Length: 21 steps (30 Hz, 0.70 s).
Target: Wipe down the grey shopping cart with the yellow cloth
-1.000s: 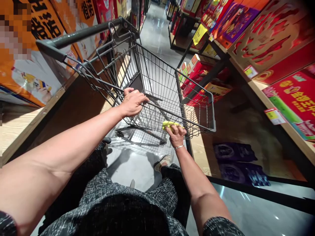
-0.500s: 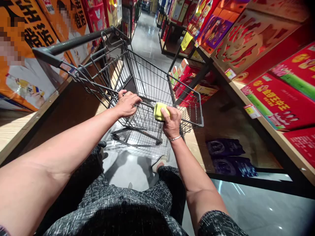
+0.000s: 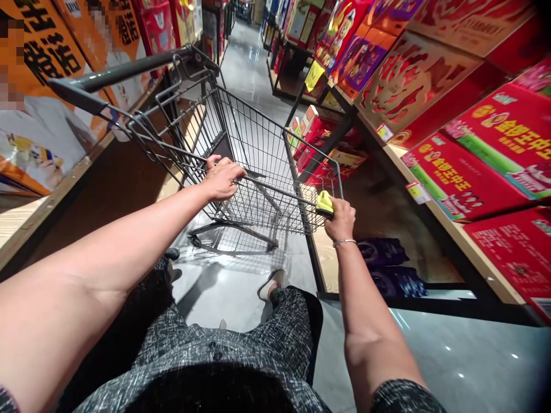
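A dark grey wire shopping cart [image 3: 262, 132] stands side-on in front of me, its handle [image 3: 116, 71] off to the upper left. My left hand [image 3: 224, 179] is wrapped over the near top rail [image 3: 275, 188] of its basket, around mid-length. At the right end of that rail, my right hand [image 3: 341, 219] grips a folded yellow-green cloth [image 3: 325, 203] pressed around the bar. A thin bracelet circles the right wrist. The fingers of the right hand are partly hidden behind the cloth.
Orange boxes [image 3: 55, 46] line a low wooden shelf on the left. Red gift boxes [image 3: 456, 172] are stacked on the right shelf, with dark purple packages [image 3: 383, 252] below. A shiny floor aisle [image 3: 245, 57] runs ahead between shelves.
My right hand has slid the cloth rightward along the rail, from near the middle to the far right end. My left hand keeps its hold at the same spot.
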### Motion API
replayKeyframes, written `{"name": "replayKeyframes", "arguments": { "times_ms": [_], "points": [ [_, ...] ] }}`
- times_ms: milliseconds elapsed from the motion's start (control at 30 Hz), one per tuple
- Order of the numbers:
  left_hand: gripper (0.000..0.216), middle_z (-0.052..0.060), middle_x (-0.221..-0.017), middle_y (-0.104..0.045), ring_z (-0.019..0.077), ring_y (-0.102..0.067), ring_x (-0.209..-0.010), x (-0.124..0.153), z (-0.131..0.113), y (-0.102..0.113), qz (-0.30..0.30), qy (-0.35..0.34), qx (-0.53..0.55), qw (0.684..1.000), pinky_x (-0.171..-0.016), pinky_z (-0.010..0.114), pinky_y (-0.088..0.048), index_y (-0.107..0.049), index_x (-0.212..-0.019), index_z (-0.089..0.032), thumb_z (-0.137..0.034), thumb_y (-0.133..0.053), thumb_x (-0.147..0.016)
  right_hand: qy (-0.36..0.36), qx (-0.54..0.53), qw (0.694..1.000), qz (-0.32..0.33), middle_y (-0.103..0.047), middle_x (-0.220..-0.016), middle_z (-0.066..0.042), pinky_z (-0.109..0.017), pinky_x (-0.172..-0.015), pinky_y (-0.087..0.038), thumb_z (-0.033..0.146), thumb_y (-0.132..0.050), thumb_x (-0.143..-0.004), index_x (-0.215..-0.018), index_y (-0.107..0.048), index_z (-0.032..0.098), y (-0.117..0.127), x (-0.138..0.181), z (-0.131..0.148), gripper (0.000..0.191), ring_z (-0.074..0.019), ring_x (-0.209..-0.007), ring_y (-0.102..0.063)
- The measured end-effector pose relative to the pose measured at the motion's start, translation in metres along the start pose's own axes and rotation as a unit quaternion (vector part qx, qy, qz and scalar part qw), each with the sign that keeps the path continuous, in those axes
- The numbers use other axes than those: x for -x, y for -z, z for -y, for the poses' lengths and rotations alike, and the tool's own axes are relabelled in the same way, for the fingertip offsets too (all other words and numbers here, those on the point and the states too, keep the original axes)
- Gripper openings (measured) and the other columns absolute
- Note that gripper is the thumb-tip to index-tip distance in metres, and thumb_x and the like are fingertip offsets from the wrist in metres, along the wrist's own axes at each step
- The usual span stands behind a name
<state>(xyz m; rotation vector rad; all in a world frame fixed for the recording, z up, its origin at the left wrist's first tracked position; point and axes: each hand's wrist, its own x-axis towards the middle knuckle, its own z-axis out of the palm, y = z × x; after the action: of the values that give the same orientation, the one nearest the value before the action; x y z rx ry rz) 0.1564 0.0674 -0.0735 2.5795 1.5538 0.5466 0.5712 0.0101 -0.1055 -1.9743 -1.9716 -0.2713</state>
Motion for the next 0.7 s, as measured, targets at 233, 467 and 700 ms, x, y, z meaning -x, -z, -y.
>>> {"name": "replayKeyframes", "arguments": {
  "times_ms": [233,467,700],
  "points": [
    [0.042,0.002,-0.111,-0.069,0.0314,-0.049,-0.124,-0.029,0.034,0.0,0.028,0.02,-0.009,0.999,-0.117,0.059,-0.015,-0.068,-0.113,-0.032,-0.021,-0.057,-0.074,0.043,0.026,0.992,0.119,-0.066,-0.111,-0.008,-0.032,-0.077,-0.044,0.015,-0.066,-0.074,-0.124,-0.065,0.025,0.003,-0.047,0.019,0.05,-0.0234,-0.091,-0.057],
    [0.052,0.003,-0.138,-0.057,0.0383,-0.03,-0.145,-0.042,0.043,0.006,0.08,0.023,-0.039,0.996,-0.118,0.069,0.007,-0.065,-0.129,-0.037,-0.041,-0.07,-0.077,0.04,0.029,0.993,0.107,-0.067,-0.113,-0.01,-0.033,-0.072,-0.043,0.014,-0.063,-0.075,-0.127,-0.063,0.023,0.005,-0.037,0.032,0.053,-0.0255,-0.09,-0.057],
    [0.049,0.003,-0.149,-0.049,0.039,-0.014,-0.154,-0.036,0.049,0.009,0.082,0.04,-0.037,0.995,-0.118,0.07,0.013,-0.067,-0.13,-0.038,-0.063,-0.053,-0.09,0.049,-0.001,0.995,0.086,-0.066,-0.115,-0.01,-0.035,-0.079,-0.046,0.012,-0.063,-0.071,-0.126,-0.062,0.022,0.015,-0.002,0.041,0.055,-0.0259,-0.093,-0.057]
  ]
}}
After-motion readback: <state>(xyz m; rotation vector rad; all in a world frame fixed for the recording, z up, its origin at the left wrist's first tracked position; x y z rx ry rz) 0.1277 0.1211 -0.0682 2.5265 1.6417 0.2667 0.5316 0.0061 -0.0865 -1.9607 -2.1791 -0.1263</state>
